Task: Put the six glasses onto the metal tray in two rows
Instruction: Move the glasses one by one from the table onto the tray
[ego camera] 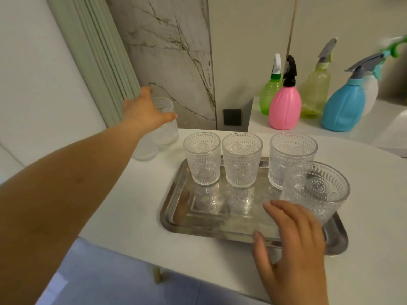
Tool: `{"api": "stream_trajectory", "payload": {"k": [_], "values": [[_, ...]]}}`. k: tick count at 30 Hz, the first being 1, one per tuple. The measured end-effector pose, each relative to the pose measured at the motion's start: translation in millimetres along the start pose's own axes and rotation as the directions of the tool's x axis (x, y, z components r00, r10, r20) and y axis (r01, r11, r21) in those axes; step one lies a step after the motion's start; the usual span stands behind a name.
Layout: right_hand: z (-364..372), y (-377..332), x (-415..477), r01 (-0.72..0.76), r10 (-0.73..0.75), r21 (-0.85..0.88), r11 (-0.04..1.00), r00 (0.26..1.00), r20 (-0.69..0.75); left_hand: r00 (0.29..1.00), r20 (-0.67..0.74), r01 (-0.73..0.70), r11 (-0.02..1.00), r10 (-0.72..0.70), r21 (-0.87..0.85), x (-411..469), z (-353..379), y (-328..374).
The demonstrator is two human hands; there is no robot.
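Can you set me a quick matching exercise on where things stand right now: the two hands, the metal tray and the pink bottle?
Column one:
1. left hand
2. right hand
3. metal tray
4. pink spray bottle

Column two:
A. on the white ledge at the back
B. reaching to a glass off the tray, far left
C. holds three glasses in its back row
D. fingers beside the front right glass on the tray

Pairs: 1-B, 2-D, 3-C, 4-A
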State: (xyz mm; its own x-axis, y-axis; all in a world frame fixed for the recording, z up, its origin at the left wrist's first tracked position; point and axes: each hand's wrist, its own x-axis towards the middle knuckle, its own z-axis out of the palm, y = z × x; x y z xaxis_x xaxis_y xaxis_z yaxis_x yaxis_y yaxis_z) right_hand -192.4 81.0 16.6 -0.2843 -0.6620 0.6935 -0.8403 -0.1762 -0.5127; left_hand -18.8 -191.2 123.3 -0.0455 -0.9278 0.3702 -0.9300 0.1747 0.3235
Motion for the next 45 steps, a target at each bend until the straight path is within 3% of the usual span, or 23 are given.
{"api": "stream_trajectory", "payload": {"k": [5,7,17,27,32,40,45], "values": [[25.1,-0.2,-13.6,0.145,-0.057,-0.255,0.956,0.945,0.322,1.000,-0.007,-0.031,0.976,0.030,-0.214,-9.5,-38.0,-0.2],[28.9,0.8,-16.4,0.180,-0.060,-0.293,0.939,0.925,0.376,0.999,-0.006,-0.046,0.967,0.046,-0.249,-16.4,-54.5,-1.0],[18.8,2.3,-17.5,0.212,-0.103,-0.262,0.941,0.921,0.375,0.990,0.017,-0.119,0.887,0.142,-0.445,-108.2,-114.2,0.2],[-37.7,26.9,-17.1,0.008,-0.012,0.013,1.000,0.918,0.397,0.923,0.246,-0.170,0.887,0.296,-0.429,-169.1,-46.7,61.9],[-53.4,46.0,-18.9,-0.041,0.057,-0.054,0.998,0.939,0.340,0.899,0.294,-0.158,0.867,0.325,-0.473,-175.5,-9.1,86.0],[-54.6,64.3,-29.7,0.029,0.061,-0.222,0.975,0.921,0.384,0.884,0.312,-0.184,0.873,0.348,-0.452,-175.5,18.8,89.4],[-54.9,60.5,-26.6,0.004,0.071,-0.209,0.978,0.934,0.350,0.878,0.312,-0.203,0.873,0.363,-0.443,-171.2,23.2,95.2]]}}
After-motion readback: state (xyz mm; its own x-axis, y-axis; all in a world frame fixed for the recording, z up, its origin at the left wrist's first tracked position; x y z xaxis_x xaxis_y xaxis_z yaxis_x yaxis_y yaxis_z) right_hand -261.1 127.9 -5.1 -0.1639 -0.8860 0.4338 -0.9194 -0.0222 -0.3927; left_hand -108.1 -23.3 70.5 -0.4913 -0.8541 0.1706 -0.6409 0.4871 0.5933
